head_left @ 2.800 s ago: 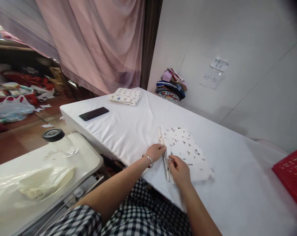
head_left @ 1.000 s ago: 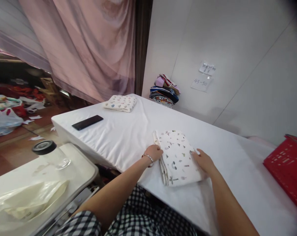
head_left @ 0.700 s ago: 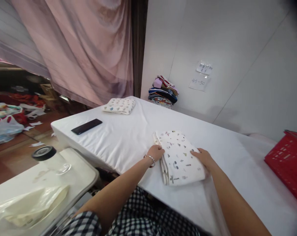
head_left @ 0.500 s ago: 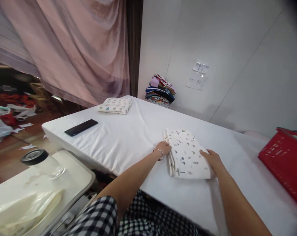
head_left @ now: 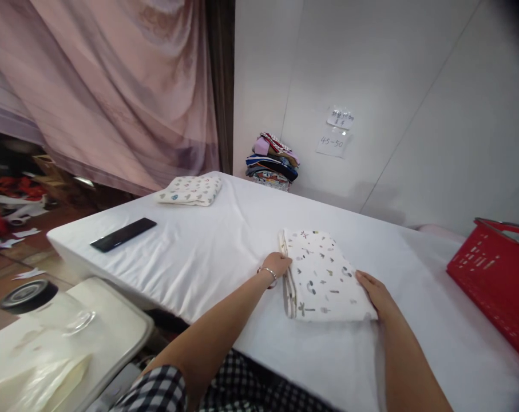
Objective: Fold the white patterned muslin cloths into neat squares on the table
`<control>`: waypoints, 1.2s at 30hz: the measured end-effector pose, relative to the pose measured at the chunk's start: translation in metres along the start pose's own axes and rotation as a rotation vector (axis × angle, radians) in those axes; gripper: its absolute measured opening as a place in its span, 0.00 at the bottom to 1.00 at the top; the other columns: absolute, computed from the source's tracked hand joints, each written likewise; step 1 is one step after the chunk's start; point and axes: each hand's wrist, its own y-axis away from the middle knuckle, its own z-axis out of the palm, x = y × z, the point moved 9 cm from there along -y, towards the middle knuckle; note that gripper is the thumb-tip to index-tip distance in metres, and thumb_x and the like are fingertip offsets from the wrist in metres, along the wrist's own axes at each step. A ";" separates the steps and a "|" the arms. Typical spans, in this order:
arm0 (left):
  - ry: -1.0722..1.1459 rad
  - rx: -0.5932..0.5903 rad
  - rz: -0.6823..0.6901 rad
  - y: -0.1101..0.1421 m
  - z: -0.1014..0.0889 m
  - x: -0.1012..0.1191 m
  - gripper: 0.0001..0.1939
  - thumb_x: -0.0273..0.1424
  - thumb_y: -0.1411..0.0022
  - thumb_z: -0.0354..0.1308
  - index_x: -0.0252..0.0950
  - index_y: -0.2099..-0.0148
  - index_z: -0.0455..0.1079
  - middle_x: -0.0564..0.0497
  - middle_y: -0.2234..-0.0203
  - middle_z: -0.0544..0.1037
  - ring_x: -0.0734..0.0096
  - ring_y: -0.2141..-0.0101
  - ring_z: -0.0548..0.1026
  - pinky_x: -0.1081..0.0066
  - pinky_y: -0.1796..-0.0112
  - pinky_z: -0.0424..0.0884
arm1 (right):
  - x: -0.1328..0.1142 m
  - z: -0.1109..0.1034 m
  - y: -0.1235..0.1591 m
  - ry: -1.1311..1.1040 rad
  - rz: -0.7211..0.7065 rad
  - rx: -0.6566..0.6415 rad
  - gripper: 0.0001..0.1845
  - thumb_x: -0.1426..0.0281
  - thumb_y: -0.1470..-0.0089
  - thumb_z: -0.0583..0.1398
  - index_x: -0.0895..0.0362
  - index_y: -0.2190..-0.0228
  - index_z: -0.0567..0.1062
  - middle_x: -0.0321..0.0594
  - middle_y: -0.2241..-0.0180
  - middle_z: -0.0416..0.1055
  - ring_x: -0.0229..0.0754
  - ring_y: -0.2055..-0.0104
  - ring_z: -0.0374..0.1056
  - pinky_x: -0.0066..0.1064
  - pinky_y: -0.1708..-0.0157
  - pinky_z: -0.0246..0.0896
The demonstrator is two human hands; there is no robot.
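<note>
A folded white cloth (head_left: 325, 280) with small printed plants and rainbows lies on the white-covered table (head_left: 190, 252) in front of me. My left hand (head_left: 280, 264), a bracelet at its wrist, pinches the layered left edge of the cloth. At the opposite edge my right hand (head_left: 374, 290) grips the cloth, thumb on top and the other fingers partly hidden. A second folded white cloth (head_left: 190, 190), printed with small coloured motifs, rests at the table's far left corner.
A black flat object (head_left: 124, 234) lies on the table's left part. A red plastic basket (head_left: 495, 280) stands at the right. Behind the table is a stack of folded fabrics (head_left: 272, 163) by the wall. A clear jar (head_left: 57, 309) with a black lid lies on a cream surface (head_left: 117, 309) at left.
The view has turned slightly, so most things sit further left in the picture. Both hands stay at the same edges of the cloth, which looks a little flatter on its right side.
</note>
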 end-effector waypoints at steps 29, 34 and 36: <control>0.073 0.089 -0.150 -0.032 -0.010 -0.011 0.15 0.40 0.48 0.51 0.34 0.73 0.69 0.46 0.71 0.76 0.67 0.69 0.73 0.75 0.73 0.63 | -0.010 0.003 0.001 0.126 -0.119 0.019 0.26 0.55 0.60 0.59 0.56 0.60 0.72 0.40 0.63 0.73 0.43 0.62 0.67 0.31 0.63 0.62; 0.065 0.091 -0.195 -0.043 -0.015 -0.013 0.18 0.44 0.52 0.54 0.32 0.71 0.70 0.42 0.69 0.76 0.62 0.66 0.73 0.74 0.73 0.63 | -0.011 0.003 0.000 0.142 -0.127 0.025 0.27 0.54 0.61 0.59 0.57 0.60 0.73 0.41 0.63 0.73 0.44 0.61 0.67 0.32 0.63 0.62; 0.061 0.102 -0.203 -0.047 -0.017 -0.011 0.21 0.46 0.52 0.53 0.31 0.69 0.70 0.42 0.68 0.76 0.61 0.65 0.73 0.73 0.72 0.63 | -0.012 0.003 0.000 0.139 -0.121 0.033 0.27 0.55 0.61 0.60 0.57 0.60 0.73 0.42 0.64 0.73 0.45 0.62 0.67 0.31 0.65 0.62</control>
